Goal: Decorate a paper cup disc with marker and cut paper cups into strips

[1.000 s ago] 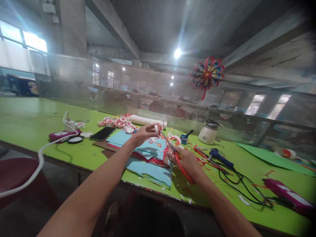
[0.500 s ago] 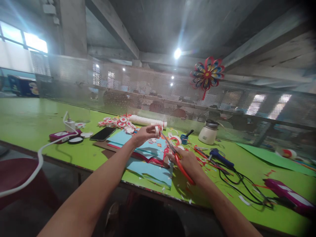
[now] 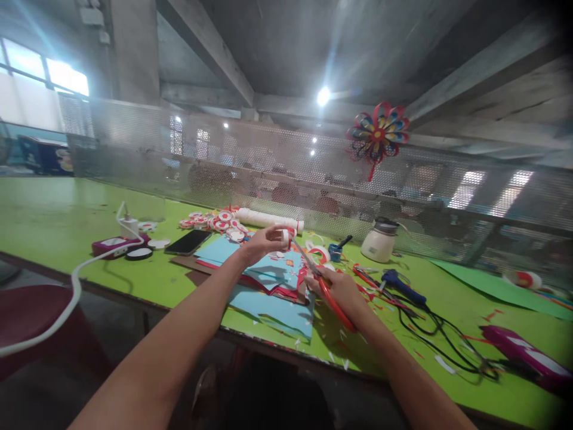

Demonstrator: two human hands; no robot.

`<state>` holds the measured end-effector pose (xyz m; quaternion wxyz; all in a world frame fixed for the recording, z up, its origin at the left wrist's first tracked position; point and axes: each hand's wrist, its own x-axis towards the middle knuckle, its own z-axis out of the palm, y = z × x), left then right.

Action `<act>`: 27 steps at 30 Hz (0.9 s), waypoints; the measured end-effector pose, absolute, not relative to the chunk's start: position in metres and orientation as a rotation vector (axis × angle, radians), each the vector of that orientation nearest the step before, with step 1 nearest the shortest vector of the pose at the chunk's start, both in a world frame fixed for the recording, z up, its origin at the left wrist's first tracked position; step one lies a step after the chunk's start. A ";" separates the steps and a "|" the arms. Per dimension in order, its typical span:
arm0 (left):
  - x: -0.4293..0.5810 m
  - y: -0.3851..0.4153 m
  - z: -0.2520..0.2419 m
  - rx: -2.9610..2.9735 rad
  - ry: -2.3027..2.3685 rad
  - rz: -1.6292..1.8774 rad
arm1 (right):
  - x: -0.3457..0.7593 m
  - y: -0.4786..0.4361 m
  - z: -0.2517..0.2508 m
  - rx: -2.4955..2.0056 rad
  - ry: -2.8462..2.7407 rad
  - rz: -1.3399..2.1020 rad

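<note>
My left hand is closed on a small white-and-red paper piece, held up over the stacked sheets. In my right hand is a pair of scissors with orange-red handles. The blades point up and left, their tips close to the paper piece; whether they touch it I cannot tell. Beneath both hands lie light blue paper sheets, with red and brown sheets among them. Red and white paper scraps surround the right hand.
Round red-and-white paper pieces lie heaped by a white roll. To the left are a phone and a purple power strip. A blue glue gun, a cream jug, tangled black cables and green paper occupy the right.
Both hands stay almost in place, with the scissors still at the paper piece. The whole view has shifted slightly.
</note>
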<state>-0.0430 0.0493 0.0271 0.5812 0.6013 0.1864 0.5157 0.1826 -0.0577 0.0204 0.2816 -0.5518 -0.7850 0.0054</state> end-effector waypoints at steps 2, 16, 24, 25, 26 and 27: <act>-0.047 0.051 0.028 1.377 0.439 1.198 | 0.183 -0.057 0.020 -1.379 -2.088 0.143; -0.058 0.056 0.028 1.239 0.386 1.024 | 0.188 -0.078 0.035 -1.014 -2.080 0.976; -0.059 0.056 0.026 1.207 0.424 0.988 | 0.188 -0.080 0.033 -0.942 -2.073 1.118; -0.059 0.056 0.026 1.209 0.426 0.984 | 0.188 -0.079 0.031 -0.917 -2.059 1.151; -0.059 0.056 0.025 1.213 0.427 0.980 | 0.188 -0.077 0.030 -0.888 -2.051 1.181; -0.060 0.057 0.025 1.219 0.428 0.975 | 0.188 -0.076 0.028 -0.860 -2.048 1.205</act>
